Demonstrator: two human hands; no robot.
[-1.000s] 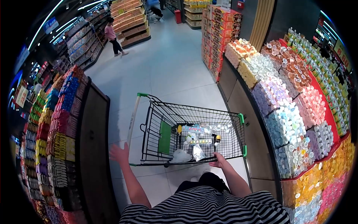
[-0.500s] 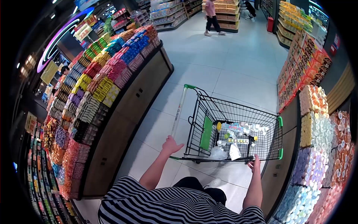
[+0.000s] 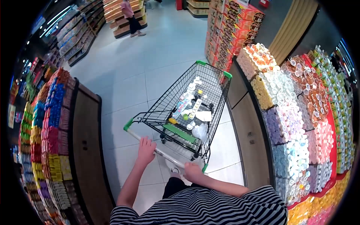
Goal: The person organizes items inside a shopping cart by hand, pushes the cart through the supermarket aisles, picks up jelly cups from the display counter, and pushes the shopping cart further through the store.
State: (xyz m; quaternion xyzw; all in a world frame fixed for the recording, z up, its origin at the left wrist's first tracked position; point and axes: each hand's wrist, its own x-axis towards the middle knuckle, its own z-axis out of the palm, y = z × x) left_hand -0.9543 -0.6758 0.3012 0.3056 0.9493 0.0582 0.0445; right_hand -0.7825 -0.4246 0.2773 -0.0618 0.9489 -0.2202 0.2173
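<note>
A wire shopping cart [image 3: 168, 97] with green corners stands at a slant in front of me, its handle bar [image 3: 165, 155] nearest my body. My left hand [image 3: 146, 150] lies over the left part of the bar, fingers bent onto it. My right hand [image 3: 192, 171] is wrapped round the bar near its right end. Inside the cart are a white packet [image 3: 204, 116], a clear plastic bag [image 3: 200, 132], a yellow item [image 3: 172, 120], a green round item [image 3: 185, 117] and several small white containers. A green panel [image 3: 180, 133] is at the handle end.
A wooden-sided counter [image 3: 88, 146] of colourful packets runs along the left. On the right, another counter [image 3: 251, 138] holds stacked cups, with red boxes [image 3: 234, 30] beyond it. A person in pink [image 3: 129, 17] is near the far shelves.
The cart has turned from sideways to pointing away from me. My right hand has moved from the cart's side onto the handle, and my left hand has moved along the bar. The view has swung round.
</note>
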